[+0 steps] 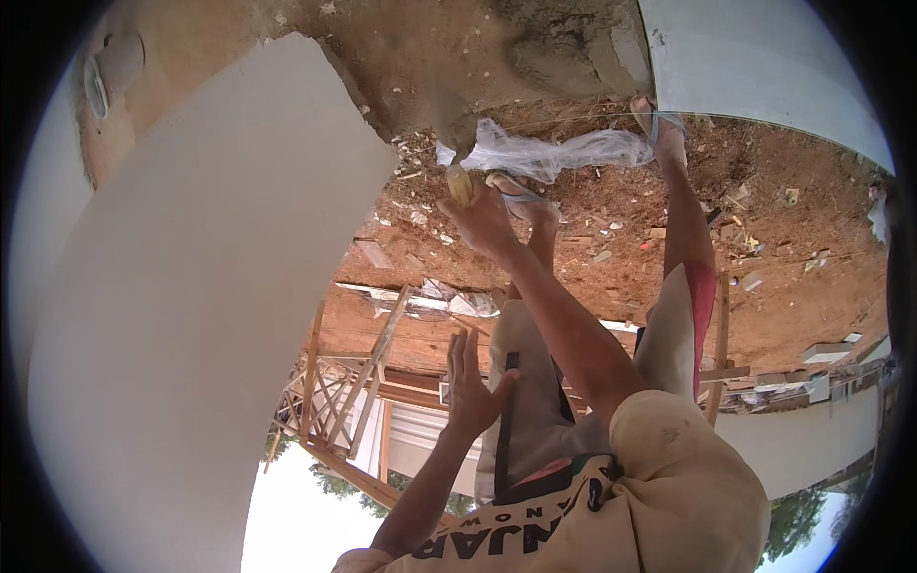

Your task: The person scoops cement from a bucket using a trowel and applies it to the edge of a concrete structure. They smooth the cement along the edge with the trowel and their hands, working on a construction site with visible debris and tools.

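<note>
Yellow-handled trowel (460, 183) sits in the right hand (482, 222), clear of the left hand (475, 396).

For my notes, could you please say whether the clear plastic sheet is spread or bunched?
Bunched up: the plastic sheet lies wrinkled in a narrow strip.

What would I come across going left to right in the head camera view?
Large pale wall, right hand gripping a yellowish tool handle, right foot in a sandal with a bluish strap, pale block near the far right.
</note>
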The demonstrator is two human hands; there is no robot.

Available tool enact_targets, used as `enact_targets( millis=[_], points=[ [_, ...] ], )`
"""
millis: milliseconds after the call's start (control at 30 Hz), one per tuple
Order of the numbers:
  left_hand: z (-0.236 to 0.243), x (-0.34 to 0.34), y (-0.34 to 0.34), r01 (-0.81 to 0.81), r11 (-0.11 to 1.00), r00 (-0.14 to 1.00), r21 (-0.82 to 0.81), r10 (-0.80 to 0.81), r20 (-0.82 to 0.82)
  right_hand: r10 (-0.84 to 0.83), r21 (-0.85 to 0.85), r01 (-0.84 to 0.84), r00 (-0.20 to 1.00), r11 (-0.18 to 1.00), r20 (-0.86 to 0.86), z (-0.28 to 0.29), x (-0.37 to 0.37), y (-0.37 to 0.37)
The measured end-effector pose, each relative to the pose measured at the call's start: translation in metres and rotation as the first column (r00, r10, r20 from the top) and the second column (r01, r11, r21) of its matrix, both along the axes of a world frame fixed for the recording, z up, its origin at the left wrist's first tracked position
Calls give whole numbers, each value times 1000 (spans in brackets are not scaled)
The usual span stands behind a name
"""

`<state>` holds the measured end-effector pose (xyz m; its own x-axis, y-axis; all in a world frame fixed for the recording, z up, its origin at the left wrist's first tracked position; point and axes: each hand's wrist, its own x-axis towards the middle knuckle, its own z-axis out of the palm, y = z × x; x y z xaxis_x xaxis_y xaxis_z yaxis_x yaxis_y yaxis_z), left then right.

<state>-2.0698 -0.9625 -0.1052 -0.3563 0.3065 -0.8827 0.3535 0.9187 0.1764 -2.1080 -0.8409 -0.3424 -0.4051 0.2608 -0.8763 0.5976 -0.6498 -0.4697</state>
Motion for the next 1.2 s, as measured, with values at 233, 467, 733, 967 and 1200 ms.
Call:
enact_targets(
  millis=[233, 467, 733, 967, 1200],
  points=[
    [-78, 51, -29, -105, 955, 991, -277, 125, 56, -302, 134, 306, 952, 942, -50, 11, -29, -11],
    [-84, 55, -40, -113, 953, 992, -280, 123, 19, 19, -164, -49, 984, 985, -178, -10, -26, -13],
    [-82, 44, -32, -73, 949, 995, -306, 90, 44, 26, -152, -46, 991, 987, -131, -21, -39, -33],
    [-84, 35, -22, -50, 947, 995, -317, 75, 68, -131, 16, 131, 991, 991, -3, -8, -46, -22],
    [-81, 34, -21, -82, 933, 993, -351, 105, 49, -106, -40, 106, 994, 994, -15, -4, -43, -21]
  ],
)
